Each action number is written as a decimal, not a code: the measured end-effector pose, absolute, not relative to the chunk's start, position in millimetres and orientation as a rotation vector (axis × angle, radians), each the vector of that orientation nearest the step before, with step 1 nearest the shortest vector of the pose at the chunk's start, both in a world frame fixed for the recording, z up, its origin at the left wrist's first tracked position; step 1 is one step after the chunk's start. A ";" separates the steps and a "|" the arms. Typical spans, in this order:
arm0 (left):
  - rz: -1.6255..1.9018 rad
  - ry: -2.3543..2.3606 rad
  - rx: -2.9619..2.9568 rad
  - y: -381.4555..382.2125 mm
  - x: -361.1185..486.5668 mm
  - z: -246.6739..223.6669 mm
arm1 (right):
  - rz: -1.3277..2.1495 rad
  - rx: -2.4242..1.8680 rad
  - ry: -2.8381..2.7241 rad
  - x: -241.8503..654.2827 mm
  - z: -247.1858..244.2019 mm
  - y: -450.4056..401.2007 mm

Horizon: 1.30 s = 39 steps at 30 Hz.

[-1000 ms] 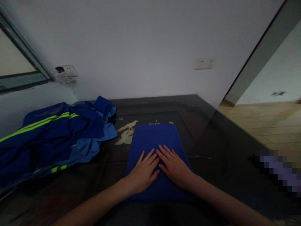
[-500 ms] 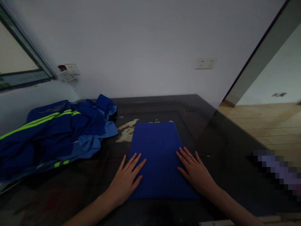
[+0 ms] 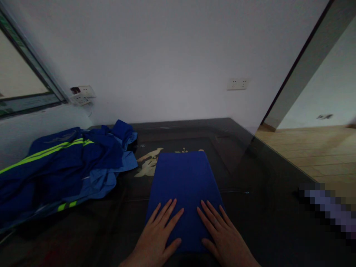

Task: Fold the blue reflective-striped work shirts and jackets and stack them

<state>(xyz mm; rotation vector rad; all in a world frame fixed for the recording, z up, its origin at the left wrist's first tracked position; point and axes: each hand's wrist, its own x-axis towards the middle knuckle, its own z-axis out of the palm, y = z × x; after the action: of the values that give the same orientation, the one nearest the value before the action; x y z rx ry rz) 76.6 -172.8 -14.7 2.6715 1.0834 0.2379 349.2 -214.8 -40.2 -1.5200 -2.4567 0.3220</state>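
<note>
A blue cloth, folded into a flat, smooth rectangle (image 3: 183, 178), lies on the dark glossy table (image 3: 267, 193). On its near left part rests my left hand (image 3: 157, 233), palm down with the fingers spread. My right hand (image 3: 222, 231) lies flat on the near right part, fingers also apart, with a ring on one finger. Neither hand grips the cloth. Its near edge shows between the two wrists.
Loose blue clothes (image 3: 63, 163) with yellow-green stripes are heaped on the table's left. A pixelated purple area (image 3: 330, 207) covers something at the right. Behind stand a white wall and wall sockets (image 3: 237, 84). A light pattern (image 3: 150, 163) marks the tabletop.
Both hands have slid toward me over the blue cloth and come closer together. The view has tilted up slightly, so the scene sits lower.
</note>
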 end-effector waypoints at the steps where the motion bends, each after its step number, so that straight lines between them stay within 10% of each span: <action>1: 0.258 1.082 2.612 -169.6 72.1 -15.6 | 0.427 -1.506 -2.435 360.4 -36.8 -215.6; 12: 0.868 1.283 1.248 -115.9 51.2 -7.5 | 1.201 -1.458 -1.295 410.6 -13.5 -139.2; 20: 0.837 1.149 0.962 -110.4 42.6 7.1 | 1.458 -1.361 -1.479 395.4 4.4 -117.7; 39: 0.601 0.846 0.881 -7.3 362.7 22.2 | 0.135 -2.290 -1.353 680.6 -3.1 9.1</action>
<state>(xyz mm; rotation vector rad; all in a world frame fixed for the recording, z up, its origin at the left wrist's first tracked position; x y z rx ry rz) 362.7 -7.3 22.2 0.8810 0.8461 0.6014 680.6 9.1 -3.1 -2.2903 -1.3533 0.1348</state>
